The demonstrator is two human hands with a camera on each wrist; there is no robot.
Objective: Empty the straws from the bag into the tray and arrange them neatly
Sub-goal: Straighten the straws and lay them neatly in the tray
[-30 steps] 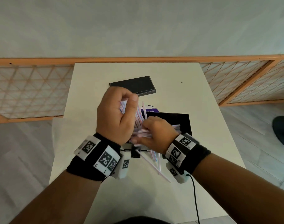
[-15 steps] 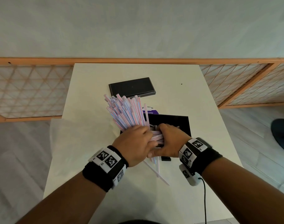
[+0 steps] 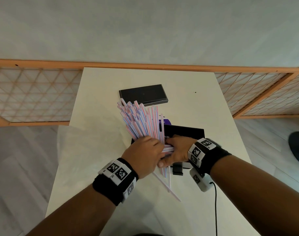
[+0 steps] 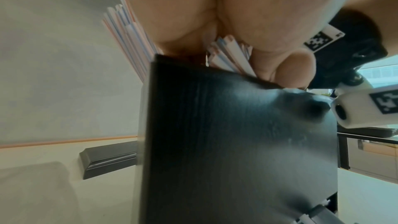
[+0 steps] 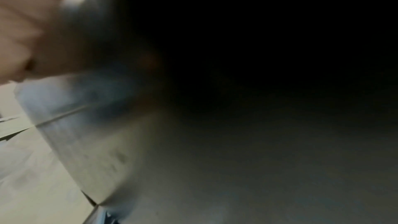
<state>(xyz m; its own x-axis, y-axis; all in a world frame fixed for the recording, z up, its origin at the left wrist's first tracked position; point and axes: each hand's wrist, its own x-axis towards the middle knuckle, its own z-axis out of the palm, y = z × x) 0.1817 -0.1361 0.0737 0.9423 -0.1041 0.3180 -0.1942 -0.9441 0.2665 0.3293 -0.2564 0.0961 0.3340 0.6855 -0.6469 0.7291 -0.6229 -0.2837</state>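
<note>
A thick bundle of pink-and-blue striped straws fans upward and to the left. My left hand grips its lower part from the left. My right hand grips the same bundle from the right, thumb underneath. Both hands sit over the near left corner of the black tray. In the left wrist view the straw ends poke out under my palm just above the tray's dark wall. The purple bag lies behind the tray, mostly hidden. The right wrist view is dark and blurred.
A few loose straws lie on the white table in front of the tray. A second flat black tray lies farther back. White sheet at left, black cable near right. Wooden lattice rail behind.
My left hand came down from its raised position and closed round the bundle's base beside the right hand. The straws now stand fanned out above both hands.
</note>
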